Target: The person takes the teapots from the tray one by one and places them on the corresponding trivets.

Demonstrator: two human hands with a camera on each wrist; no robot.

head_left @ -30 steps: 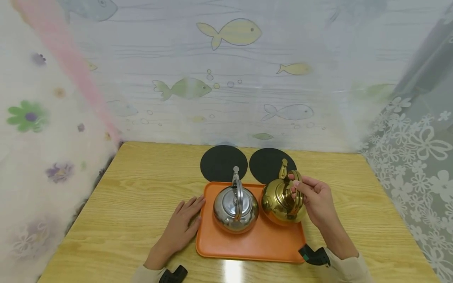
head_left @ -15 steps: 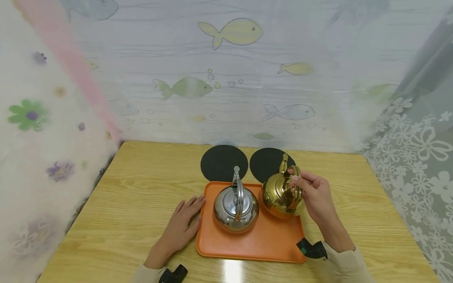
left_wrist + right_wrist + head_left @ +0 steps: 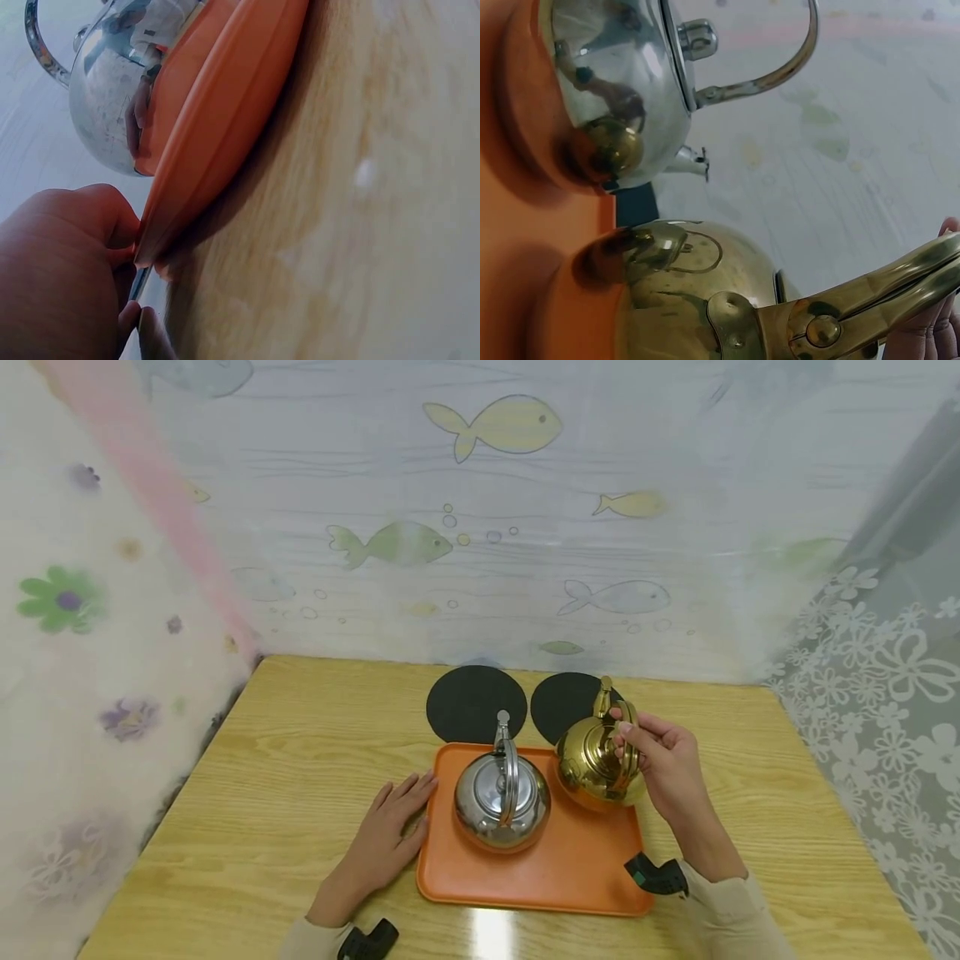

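A gold kettle hangs just above the far right corner of the orange tray; my right hand grips its arched handle. A silver kettle stands on the tray's left half, also visible in the right wrist view and the left wrist view. My left hand lies flat on the table with its fingers against the tray's left rim. Two black round mats lie just behind the tray.
The wooden table is closed in by a fish-patterned curtain at the back and flowered curtains at the sides. Bare wood stretches left and right of the tray.
My right hand has lifted the gold kettle slightly and carried it a little toward the back, over the tray's far right corner. The left hand and silver kettle stay put.
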